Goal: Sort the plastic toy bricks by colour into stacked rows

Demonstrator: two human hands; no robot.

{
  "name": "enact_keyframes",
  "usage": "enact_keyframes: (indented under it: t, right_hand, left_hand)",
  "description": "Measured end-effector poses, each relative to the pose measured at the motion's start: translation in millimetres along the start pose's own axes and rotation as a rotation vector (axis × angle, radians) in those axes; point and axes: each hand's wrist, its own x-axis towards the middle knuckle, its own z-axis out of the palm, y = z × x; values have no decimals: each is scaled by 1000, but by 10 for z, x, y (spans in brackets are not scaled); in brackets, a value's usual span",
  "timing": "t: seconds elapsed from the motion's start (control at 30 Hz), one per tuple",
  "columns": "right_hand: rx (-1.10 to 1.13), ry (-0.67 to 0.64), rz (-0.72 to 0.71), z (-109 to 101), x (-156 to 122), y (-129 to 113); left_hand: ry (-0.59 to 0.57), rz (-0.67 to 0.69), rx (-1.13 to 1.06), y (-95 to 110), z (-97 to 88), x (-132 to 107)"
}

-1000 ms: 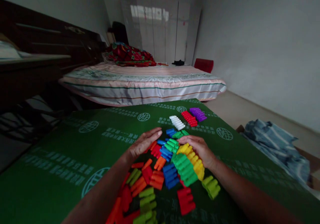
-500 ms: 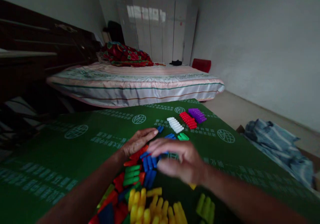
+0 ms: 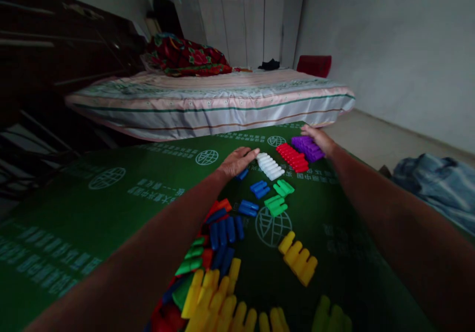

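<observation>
My left hand (image 3: pixel 239 162) reaches far over the green board, fingers stretched out, fingertips at the left end of a row of white plastic blocks (image 3: pixel 270 166). A small blue block (image 3: pixel 242 174) lies under its edge. Out at the far right, my right hand (image 3: pixel 318 139) rests against the outer side of a purple block row (image 3: pixel 308 148), fingers extended. Between the two hands sits a red block row (image 3: pixel 292 158). Nearer me lie loose blue blocks (image 3: pixel 260 189), green blocks (image 3: pixel 275 206) and a yellow block piece (image 3: pixel 298 259).
A mixed heap of blocks, with yellow blocks (image 3: pixel 211 300) in front, lies near me, partly behind my left forearm. The green board (image 3: pixel 156 193) ends close to a bed (image 3: pixel 208 109). Blue-grey cloth (image 3: pixel 438 186) lies beyond its right side.
Both hands have moved forward, away from the heap. My left hand has come to the white row, my right hand to the purple row. The view has tilted down.
</observation>
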Motion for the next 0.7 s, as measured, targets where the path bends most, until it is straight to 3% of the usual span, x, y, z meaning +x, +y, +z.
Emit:
enact_keyframes:
  t: [0.13,0.27,0.37,0.5,0.7]
  right_hand:
    - [-32,-277,-49,285,-58,-58]
    - [7,-429,-149,615,-362,-112]
    - [92,-343,-146,854,-654,-133]
    - [272,-192,-25,1166,-1071,-181]
    - [428,-202,219,1521,-1700,-347]
  left_hand:
    - [-32,15,-74,70,145,231]
    - [-87,15,-172,132,210,194]
    - [-104,-14,-208,155,182,6]
    - [-120,-88,-243,188,59,-355]
    - [-91,-208,-250,270,-186,-851]
